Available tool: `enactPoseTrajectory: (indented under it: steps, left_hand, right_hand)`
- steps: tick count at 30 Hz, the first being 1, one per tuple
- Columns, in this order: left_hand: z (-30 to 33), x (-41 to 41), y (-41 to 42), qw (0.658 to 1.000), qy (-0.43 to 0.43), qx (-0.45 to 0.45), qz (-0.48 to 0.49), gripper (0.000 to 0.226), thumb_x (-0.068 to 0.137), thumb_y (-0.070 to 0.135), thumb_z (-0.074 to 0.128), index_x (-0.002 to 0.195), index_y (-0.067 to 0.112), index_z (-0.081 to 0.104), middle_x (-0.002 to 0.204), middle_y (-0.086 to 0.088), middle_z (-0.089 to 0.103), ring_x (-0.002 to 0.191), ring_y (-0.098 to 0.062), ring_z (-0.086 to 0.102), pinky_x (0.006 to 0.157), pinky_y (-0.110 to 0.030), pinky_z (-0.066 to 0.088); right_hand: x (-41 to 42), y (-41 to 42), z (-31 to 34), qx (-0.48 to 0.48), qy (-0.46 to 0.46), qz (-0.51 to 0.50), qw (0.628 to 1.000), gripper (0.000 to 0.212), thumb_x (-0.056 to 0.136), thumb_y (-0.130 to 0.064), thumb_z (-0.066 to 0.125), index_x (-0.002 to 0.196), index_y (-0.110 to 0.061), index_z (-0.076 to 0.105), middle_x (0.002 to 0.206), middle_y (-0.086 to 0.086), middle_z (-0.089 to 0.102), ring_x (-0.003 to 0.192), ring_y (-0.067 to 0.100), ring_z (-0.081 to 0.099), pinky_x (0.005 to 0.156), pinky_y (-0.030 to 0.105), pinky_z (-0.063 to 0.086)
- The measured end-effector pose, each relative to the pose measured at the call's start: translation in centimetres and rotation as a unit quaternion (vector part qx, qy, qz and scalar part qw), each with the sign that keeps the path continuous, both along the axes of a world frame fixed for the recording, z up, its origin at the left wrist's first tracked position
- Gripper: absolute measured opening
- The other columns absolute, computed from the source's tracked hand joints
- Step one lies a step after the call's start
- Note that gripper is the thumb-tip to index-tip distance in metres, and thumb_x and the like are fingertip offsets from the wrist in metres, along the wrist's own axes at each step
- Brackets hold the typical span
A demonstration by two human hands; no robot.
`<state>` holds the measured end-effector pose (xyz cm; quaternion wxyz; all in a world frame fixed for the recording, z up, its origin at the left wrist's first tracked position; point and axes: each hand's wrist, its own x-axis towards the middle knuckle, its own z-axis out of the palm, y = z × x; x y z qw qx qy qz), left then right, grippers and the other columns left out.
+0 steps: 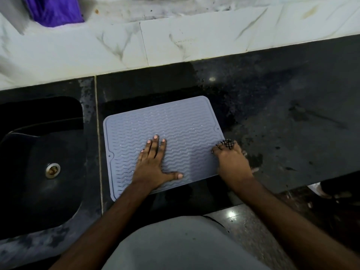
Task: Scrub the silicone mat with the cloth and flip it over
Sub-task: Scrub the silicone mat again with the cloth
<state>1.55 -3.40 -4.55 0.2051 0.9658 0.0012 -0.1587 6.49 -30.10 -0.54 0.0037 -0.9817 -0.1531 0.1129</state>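
Grey silicone mat [163, 133] lying flat on the dark counter [272, 117], ridged side up, beside the sink [39, 152].

Its long axis runs left to right, tilted so the right end sits farther back. The left hand [153, 164] presses flat on it, fingers extended and close together, thumb splayed toward the near edge. The right hand [231, 162] is curled around a dark speckled cloth [227, 144] at the mat's right edge, just beyond its fingertips.

Dark sink [39, 152] with metal drain [52, 170] at left; black wet countertop [272, 114]; purple cloth-like item [54, 10] on marble ledge [175, 41].
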Motion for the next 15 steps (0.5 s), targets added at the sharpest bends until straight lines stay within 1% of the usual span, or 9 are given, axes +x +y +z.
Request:
enactPoseTrajectory:
  steps: [1, 3, 4, 6, 8, 10, 11, 13, 15]
  left_hand:
    - [0.1, 0.1, -0.2, 1.000, 0.004, 0.007, -0.001, 0.137, 0.058, 0.102, 0.041, 0.159, 0.030, -0.018, 0.164, 0.002, -0.031, 0.152, -0.020, -0.025, 0.123, -0.044, -0.008]
    - [0.5, 0.2, -0.6, 1.000, 0.015, 0.004, -0.001, 0.139, 0.061, 0.098, 0.050, 0.160, 0.026, -0.016, 0.165, -0.001, -0.029, 0.153, -0.022, -0.024, 0.124, -0.043, -0.007]
    - [0.8, 0.3, -0.9, 1.000, 0.014, -0.009, 0.001, 0.138, 0.064, 0.094, 0.053, 0.160, 0.023, -0.015, 0.165, -0.002, -0.027, 0.153, -0.023, -0.024, 0.124, -0.042, -0.006]
    - [1.1, 0.6, -1.3, 0.999, -0.005, -0.028, -0.016, 0.134, 0.069, 0.091, 0.054, 0.161, 0.020, -0.012, 0.166, 0.000, -0.023, 0.153, -0.021, -0.023, 0.126, -0.040, -0.004]
    - [1.2, 0.9, -1.8, 0.997, -0.024, -0.009, -0.068, 0.128, 0.072, 0.091, 0.050, 0.162, 0.023, -0.010, 0.167, 0.004, -0.021, 0.154, -0.019, -0.020, 0.126, -0.042, -0.002]
    - [1.1, 1.3, -2.4, 0.994, -0.017, 0.014, -0.103, 0.123, 0.072, 0.093, 0.046, 0.161, 0.029, -0.010, 0.168, 0.006, -0.020, 0.154, -0.018, -0.018, 0.127, -0.046, 0.000]
    - [0.9, 1.4, -2.7, 0.994, -0.011, 0.025, -0.109, 0.123, 0.072, 0.094, 0.045, 0.161, 0.030, -0.010, 0.168, 0.006, -0.020, 0.154, -0.018, -0.018, 0.127, -0.048, 0.000]
    - [0.5, 1.6, -3.0, 0.993, -0.011, 0.039, -0.108, 0.125, 0.070, 0.096, 0.043, 0.161, 0.030, -0.010, 0.168, 0.005, -0.020, 0.155, -0.020, -0.017, 0.126, -0.048, -0.002]
    - [0.3, 1.6, -3.1, 0.995, -0.007, 0.033, -0.095, 0.126, 0.067, 0.096, 0.046, 0.161, 0.031, -0.008, 0.168, 0.006, -0.018, 0.155, -0.019, -0.016, 0.125, -0.045, -0.006]
  right_hand:
    - [-0.3, 0.7, 0.4, 0.055, 0.028, -0.039, 0.997, 0.042, 0.084, -0.010, 0.050, 0.123, -0.021, 0.063, 0.114, 0.006, 0.070, 0.102, 0.031, 0.060, 0.093, 0.037, 0.049]
    - [-0.5, 1.5, 1.6, 0.200, 0.071, -0.129, 0.969, 0.042, 0.087, -0.009, 0.052, 0.127, -0.017, 0.063, 0.112, 0.013, 0.071, 0.100, 0.033, 0.065, 0.090, 0.035, 0.053]
    - [-0.4, 1.6, 2.2, 0.252, 0.068, -0.154, 0.953, 0.040, 0.090, -0.009, 0.053, 0.128, -0.016, 0.063, 0.112, 0.015, 0.071, 0.102, 0.033, 0.066, 0.090, 0.035, 0.052]
    - [-0.1, 1.4, 3.6, 0.301, 0.012, -0.179, 0.937, 0.038, 0.093, -0.010, 0.056, 0.131, -0.014, 0.059, 0.111, 0.017, 0.070, 0.101, 0.034, 0.066, 0.089, 0.037, 0.051]
    - [0.5, 0.8, 3.8, 0.309, -0.061, -0.187, 0.930, 0.038, 0.095, -0.012, 0.057, 0.132, -0.013, 0.056, 0.108, 0.017, 0.070, 0.097, 0.035, 0.065, 0.084, 0.038, 0.050]
    - [1.1, 0.2, 2.8, 0.274, -0.100, -0.180, 0.939, 0.041, 0.094, -0.010, 0.057, 0.135, -0.014, 0.056, 0.101, 0.019, 0.070, 0.093, 0.037, 0.061, 0.076, 0.038, 0.049]
    - [1.2, 0.2, 2.0, 0.248, -0.103, -0.175, 0.947, 0.044, 0.093, -0.007, 0.056, 0.136, -0.014, 0.056, 0.099, 0.020, 0.069, 0.092, 0.038, 0.060, 0.075, 0.038, 0.049]
    - [0.8, 1.0, 0.5, 0.206, -0.092, -0.151, 0.962, 0.050, 0.087, 0.003, 0.054, 0.135, -0.010, 0.058, 0.104, 0.024, 0.068, 0.100, 0.041, 0.062, 0.080, 0.042, 0.053]
    - [-0.4, 2.6, -1.0, 0.149, -0.079, -0.113, 0.979, 0.052, 0.083, 0.008, 0.050, 0.133, -0.003, 0.056, 0.118, 0.026, 0.065, 0.112, 0.046, 0.061, 0.089, 0.048, 0.053]
